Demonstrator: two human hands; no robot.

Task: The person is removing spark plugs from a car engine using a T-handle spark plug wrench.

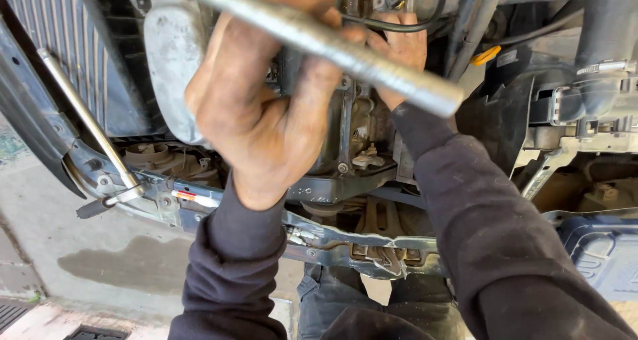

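My left hand [262, 107] is closest to me, and its grip is wrapped tight around a long silver metal bar [319, 38]. The bar slants from the top middle down to the right, where its end sticks out free. My right hand [399, 51] is behind the bar, reaching up into the greasy engine parts [359, 134]. I cannot tell if its grip is closed on anything. Both arms wear dark sleeves [485, 220]. A thin silver rod [86, 117] leans on the black cover [80, 48] at the left.
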